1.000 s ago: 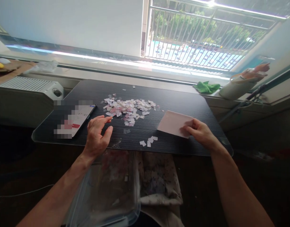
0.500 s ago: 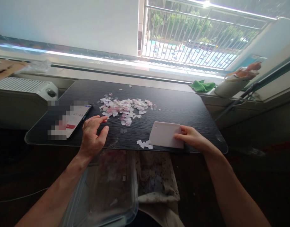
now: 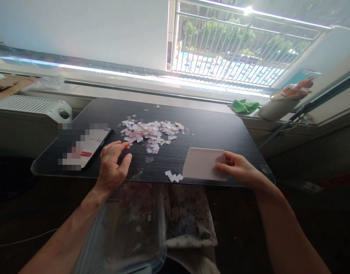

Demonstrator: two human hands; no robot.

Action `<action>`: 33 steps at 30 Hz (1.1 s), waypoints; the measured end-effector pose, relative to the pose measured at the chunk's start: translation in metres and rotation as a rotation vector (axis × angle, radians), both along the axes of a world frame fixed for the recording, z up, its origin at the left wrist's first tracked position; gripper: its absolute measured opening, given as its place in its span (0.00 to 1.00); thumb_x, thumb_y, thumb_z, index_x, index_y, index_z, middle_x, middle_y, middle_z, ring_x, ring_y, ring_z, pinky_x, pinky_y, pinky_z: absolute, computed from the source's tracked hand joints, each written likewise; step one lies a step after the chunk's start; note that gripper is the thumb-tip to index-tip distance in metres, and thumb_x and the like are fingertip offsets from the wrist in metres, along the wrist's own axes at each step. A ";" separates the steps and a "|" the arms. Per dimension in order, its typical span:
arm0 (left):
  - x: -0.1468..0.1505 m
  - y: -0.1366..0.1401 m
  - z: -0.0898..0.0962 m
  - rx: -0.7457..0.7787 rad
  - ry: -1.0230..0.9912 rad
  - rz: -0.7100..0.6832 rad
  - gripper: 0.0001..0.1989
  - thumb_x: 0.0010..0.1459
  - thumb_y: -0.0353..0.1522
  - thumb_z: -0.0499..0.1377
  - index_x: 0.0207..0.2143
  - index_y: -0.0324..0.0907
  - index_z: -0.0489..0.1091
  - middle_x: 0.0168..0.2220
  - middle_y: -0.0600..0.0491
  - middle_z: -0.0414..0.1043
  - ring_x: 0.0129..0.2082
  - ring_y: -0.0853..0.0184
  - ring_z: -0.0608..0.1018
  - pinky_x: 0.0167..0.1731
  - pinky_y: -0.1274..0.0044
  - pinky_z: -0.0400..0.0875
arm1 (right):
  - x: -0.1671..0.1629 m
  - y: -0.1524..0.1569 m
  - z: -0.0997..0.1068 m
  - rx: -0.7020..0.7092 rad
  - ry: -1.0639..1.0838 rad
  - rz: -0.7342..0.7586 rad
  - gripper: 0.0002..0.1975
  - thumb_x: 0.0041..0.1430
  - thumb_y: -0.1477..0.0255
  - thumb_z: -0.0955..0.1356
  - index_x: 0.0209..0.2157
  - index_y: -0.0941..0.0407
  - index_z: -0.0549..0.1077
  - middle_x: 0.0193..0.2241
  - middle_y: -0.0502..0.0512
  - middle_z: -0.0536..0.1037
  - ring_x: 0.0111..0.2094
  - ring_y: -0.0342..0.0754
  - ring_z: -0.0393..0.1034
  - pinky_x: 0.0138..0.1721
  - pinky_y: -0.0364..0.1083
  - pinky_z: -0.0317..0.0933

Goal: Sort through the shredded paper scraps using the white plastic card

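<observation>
My right hand (image 3: 239, 169) pinches the right edge of a flat white plastic scraper (image 3: 203, 163), thumb on its face, close to the table's front edge. A few small white paper pieces (image 3: 174, 176) lie just left of the scraper. My left hand (image 3: 113, 161) hovers over the table's left half with its thumb and fingers apart. Its fingertips point at the near left side of a loose pile of small white and pinkish pieces (image 3: 152, 131). Whether a fingertip touches one of those pieces I cannot tell.
On the black table (image 3: 220, 125) a phone (image 3: 91, 146) lies left of my left hand. Below the front edge are a clear plastic bin (image 3: 129, 228) and a stained cloth (image 3: 192, 224) with scraps. A green cloth (image 3: 243, 106) and a white container (image 3: 279, 106) stand by the window.
My right hand and the scraper have slid a little to the right, away from the few white pieces by the front edge. The left hand has stayed nearly still.
</observation>
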State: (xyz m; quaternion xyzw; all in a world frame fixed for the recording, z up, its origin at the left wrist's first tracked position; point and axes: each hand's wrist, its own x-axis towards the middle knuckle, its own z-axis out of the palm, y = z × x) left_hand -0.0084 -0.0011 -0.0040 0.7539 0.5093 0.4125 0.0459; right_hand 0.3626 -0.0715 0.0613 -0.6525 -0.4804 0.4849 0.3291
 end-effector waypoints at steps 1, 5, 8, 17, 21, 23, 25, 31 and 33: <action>0.000 0.000 0.000 0.006 0.005 0.001 0.15 0.61 0.36 0.53 0.49 0.43 0.70 0.41 0.49 0.74 0.53 0.55 0.72 0.59 0.61 0.63 | 0.000 0.002 -0.001 0.017 -0.008 -0.001 0.11 0.40 0.66 0.75 0.27 0.54 0.74 0.26 0.50 0.80 0.28 0.47 0.73 0.27 0.43 0.67; -0.001 0.000 -0.002 0.032 0.013 0.001 0.15 0.61 0.36 0.53 0.48 0.42 0.70 0.40 0.49 0.74 0.53 0.55 0.72 0.58 0.61 0.63 | -0.004 0.009 -0.009 0.055 -0.005 -0.014 0.11 0.40 0.66 0.74 0.27 0.54 0.73 0.27 0.50 0.79 0.28 0.47 0.73 0.29 0.43 0.67; -0.001 0.000 -0.002 0.038 0.015 -0.005 0.15 0.62 0.35 0.53 0.49 0.42 0.70 0.41 0.48 0.74 0.53 0.55 0.72 0.59 0.61 0.63 | -0.008 0.013 -0.016 0.074 0.004 -0.002 0.11 0.40 0.67 0.74 0.28 0.54 0.74 0.28 0.50 0.79 0.29 0.47 0.73 0.30 0.44 0.67; 0.000 0.000 -0.001 0.035 0.012 -0.009 0.15 0.62 0.36 0.53 0.49 0.41 0.70 0.41 0.48 0.74 0.53 0.54 0.72 0.59 0.61 0.63 | -0.002 0.003 -0.003 0.025 -0.020 0.065 0.09 0.42 0.68 0.73 0.28 0.56 0.74 0.26 0.49 0.78 0.27 0.44 0.70 0.28 0.42 0.63; -0.001 0.000 -0.002 0.027 0.007 -0.006 0.16 0.62 0.36 0.53 0.49 0.42 0.70 0.41 0.48 0.74 0.54 0.54 0.71 0.59 0.60 0.62 | -0.005 0.003 0.001 0.031 0.003 0.058 0.10 0.41 0.68 0.74 0.27 0.56 0.73 0.26 0.49 0.78 0.28 0.45 0.70 0.29 0.43 0.64; -0.001 0.000 -0.002 0.028 0.007 -0.007 0.16 0.61 0.36 0.53 0.49 0.42 0.70 0.41 0.48 0.74 0.53 0.54 0.72 0.58 0.60 0.63 | -0.009 0.007 -0.001 0.060 0.012 0.073 0.09 0.43 0.68 0.73 0.28 0.56 0.73 0.27 0.49 0.78 0.29 0.45 0.71 0.31 0.43 0.65; -0.001 0.001 -0.002 0.029 0.008 -0.006 0.16 0.61 0.36 0.53 0.49 0.42 0.70 0.41 0.48 0.74 0.53 0.54 0.72 0.58 0.60 0.63 | -0.013 0.011 -0.005 0.088 0.004 0.100 0.08 0.44 0.69 0.73 0.28 0.56 0.73 0.28 0.50 0.78 0.30 0.45 0.72 0.31 0.43 0.65; -0.001 0.001 -0.002 0.026 0.012 0.002 0.15 0.61 0.36 0.53 0.48 0.42 0.70 0.40 0.49 0.75 0.53 0.55 0.72 0.58 0.61 0.63 | -0.008 0.009 0.001 0.068 -0.007 0.151 0.08 0.44 0.69 0.73 0.28 0.56 0.72 0.26 0.49 0.78 0.28 0.46 0.73 0.30 0.43 0.66; 0.000 0.001 -0.002 0.019 0.014 0.002 0.16 0.61 0.36 0.53 0.48 0.42 0.70 0.40 0.49 0.75 0.53 0.55 0.72 0.58 0.61 0.63 | -0.006 0.007 0.006 0.071 -0.009 0.143 0.09 0.44 0.69 0.73 0.28 0.56 0.73 0.27 0.50 0.78 0.29 0.46 0.73 0.30 0.44 0.66</action>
